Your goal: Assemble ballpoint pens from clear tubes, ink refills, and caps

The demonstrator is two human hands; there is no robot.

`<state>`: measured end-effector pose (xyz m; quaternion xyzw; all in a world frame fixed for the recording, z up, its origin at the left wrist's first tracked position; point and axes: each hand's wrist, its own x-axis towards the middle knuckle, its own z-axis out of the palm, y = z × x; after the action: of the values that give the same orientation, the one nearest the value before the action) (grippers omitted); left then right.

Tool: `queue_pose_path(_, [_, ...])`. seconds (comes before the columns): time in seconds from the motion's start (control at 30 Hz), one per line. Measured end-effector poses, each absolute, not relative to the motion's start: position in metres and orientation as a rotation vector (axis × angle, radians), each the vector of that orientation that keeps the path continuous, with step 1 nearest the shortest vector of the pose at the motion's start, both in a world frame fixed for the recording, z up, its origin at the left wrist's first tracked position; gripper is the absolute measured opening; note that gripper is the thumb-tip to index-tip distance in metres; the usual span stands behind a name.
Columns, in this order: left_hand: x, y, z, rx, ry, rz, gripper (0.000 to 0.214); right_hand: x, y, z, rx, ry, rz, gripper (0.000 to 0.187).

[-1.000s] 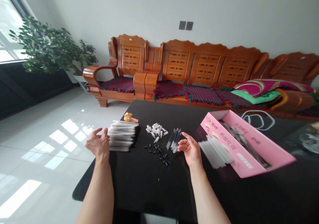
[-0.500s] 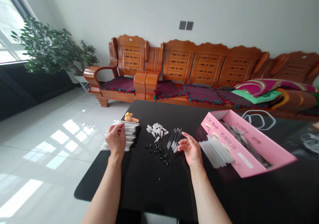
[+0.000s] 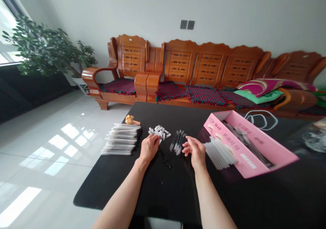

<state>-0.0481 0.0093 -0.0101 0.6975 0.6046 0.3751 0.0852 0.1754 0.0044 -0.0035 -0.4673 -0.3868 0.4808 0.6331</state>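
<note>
My left hand [image 3: 149, 148] is over the table beside a small pile of white plastic pen parts [image 3: 160, 130]. Its fingertips are pressed together at the pile's near edge; what is between them, if anything, is hidden. Small black plugs [image 3: 166, 161] lie scattered just right of that hand. My right hand [image 3: 195, 150] hovers by a bundle of pen refills [image 3: 176, 141], its fingers loosely curled and apart with nothing visible in them. To its right, a row of translucent white pen barrels [image 3: 219, 153] leans on the pink box [image 3: 282, 157]. Assembled-looking white pens [image 3: 119, 140] with black ends lie stacked at the left.
A small yellow figurine [image 3: 129, 119] stands behind the stacked pens on the black table [image 3: 107, 185]. Dark strips fill part of the pink box. A white cable [image 3: 273, 120] loops behind it. Beyond the table runs a wooden sofa [image 3: 147, 86]; a potted plant [image 3: 51, 49] is far left.
My left hand has moved right from the stacked pens to the white parts. My right hand has stayed by the refills. The view has shifted slightly.
</note>
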Motion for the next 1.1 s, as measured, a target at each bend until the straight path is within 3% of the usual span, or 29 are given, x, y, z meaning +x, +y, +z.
queue_pose_path(0.2, [-0.049, 0.008, -0.009, 2.106, 1.802, 0.994, 0.019, 0.239, 0.001, 0.002, -1.962, -1.329, 0.289, 0.013])
queue_pose_path(0.3, [-0.047, 0.008, -0.009, 2.094, 1.849, 0.955, 0.02, 0.268, -0.003, -0.002, -2.287, -1.445, 0.097, 0.007])
queue_pose_path(0.5, [-0.045, 0.007, -0.008, 2.103, 1.893, 0.855, 0.016, 0.289, -0.003, -0.023, -2.058, -1.548, -0.087, 0.022])
queue_pose_path(0.6, [-0.044, 0.006, -0.007, 2.107, 1.908, 0.82, 0.013, 0.28, -0.001, -0.01, -2.065, -1.538, 0.068, 0.026])
queue_pose_path(0.67, [-0.044, 0.006, -0.006, 2.109, 1.913, 0.796, 0.012, 0.264, -0.001, 0.007, -2.003, -1.48, 0.351, 0.023])
queue_pose_path(0.8, [-0.043, 0.006, -0.004, 2.097, 1.93, 0.755, 0.012, 0.218, 0.002, 0.029, -1.447, -1.19, 0.964, 0.027])
queue_pose_path(1.1, [-0.037, 0.0, -0.001, 2.09, 1.854, 0.831, 0.016, 0.172, 0.023, -0.013, -1.033, -0.765, 1.049, 0.022])
